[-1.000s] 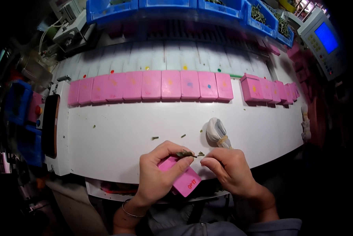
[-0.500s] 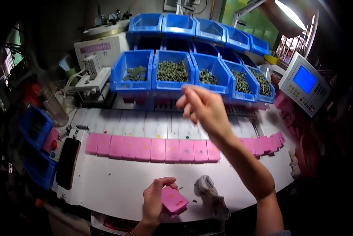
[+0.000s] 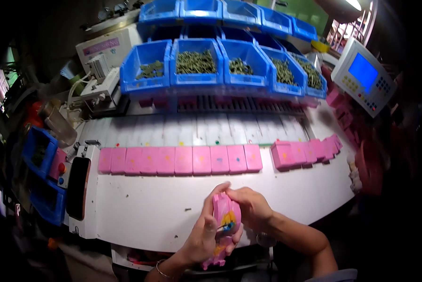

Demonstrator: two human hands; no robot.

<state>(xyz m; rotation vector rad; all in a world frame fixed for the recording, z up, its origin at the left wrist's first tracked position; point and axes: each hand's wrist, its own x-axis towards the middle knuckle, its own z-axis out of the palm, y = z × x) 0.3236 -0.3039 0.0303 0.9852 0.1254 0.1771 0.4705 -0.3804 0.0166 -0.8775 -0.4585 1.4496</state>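
Observation:
A pink two-part block (image 3: 226, 207) is held over the near edge of the white table, its halves parted. Yellow and blue patches show on its inner faces. My left hand (image 3: 199, 235) wraps the block from the left and below. From the right, my right hand (image 3: 252, 207) is closed at the block's upper edge, with some fingertips hidden behind it. Beyond the hands, a row of similar pink blocks (image 3: 174, 160) stands side by side on the table. Another pink group (image 3: 298, 154) continues to the right after a gap.
Blue bins (image 3: 197, 61) at the back hold small green pieces. A phone (image 3: 78, 188) lies on the left. At the right stands a control panel (image 3: 364, 77) with a blue screen. The white table (image 3: 150, 207) bears a few dark scraps.
My right hand has come down from in front of the bins to the pink block. The block has been tilted up and its halves parted. The view has shifted downward.

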